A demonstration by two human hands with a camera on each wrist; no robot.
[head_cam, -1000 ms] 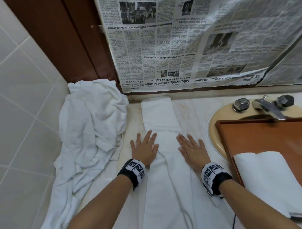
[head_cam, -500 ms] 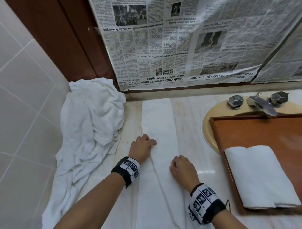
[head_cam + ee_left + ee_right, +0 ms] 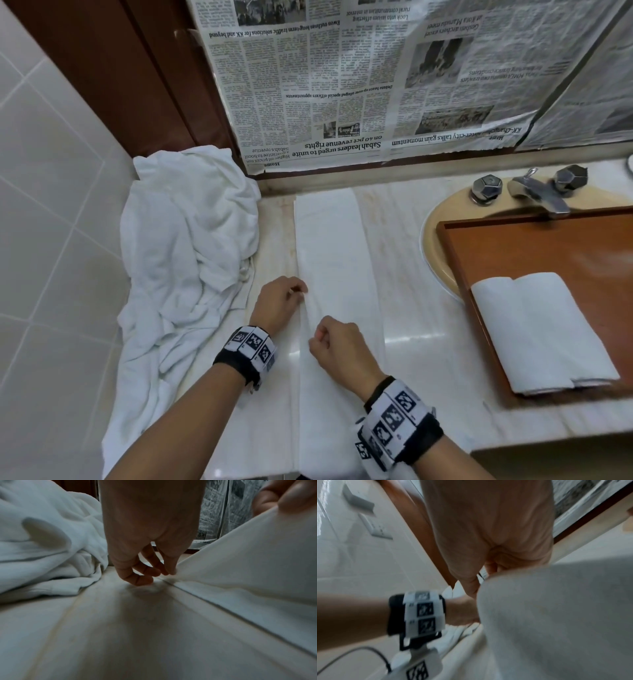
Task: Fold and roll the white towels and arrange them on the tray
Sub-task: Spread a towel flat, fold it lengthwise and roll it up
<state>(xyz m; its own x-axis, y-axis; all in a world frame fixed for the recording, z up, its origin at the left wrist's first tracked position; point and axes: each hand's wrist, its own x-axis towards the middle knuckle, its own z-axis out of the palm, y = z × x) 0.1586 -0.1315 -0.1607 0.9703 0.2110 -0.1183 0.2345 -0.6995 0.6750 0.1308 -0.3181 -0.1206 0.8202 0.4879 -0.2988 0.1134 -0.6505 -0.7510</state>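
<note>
Pinching the long white towel [image 3: 337, 260] along its left edge, I had both hands curled on the cloth: my left hand [image 3: 279, 301] nipped the hem between thumb and fingertips [image 3: 169, 572] farther up the strip, and my right hand [image 3: 337, 346] gripped the same edge nearer me, lifting it off the marble counter [image 3: 421, 308]. I held it at two points so that, by my reckoning, the edge would carry over straight for another lengthwise fold. The strip ran from the newspaper-covered wall [image 3: 342, 85] toward me. The crumpled towels [image 3: 185, 246] lay heaped to the left, within reach. One rolled towel [image 3: 544, 332] rested on the wooden tray [image 3: 534, 246] over the sink [image 3: 433, 246], clear of the folding space.
</note>
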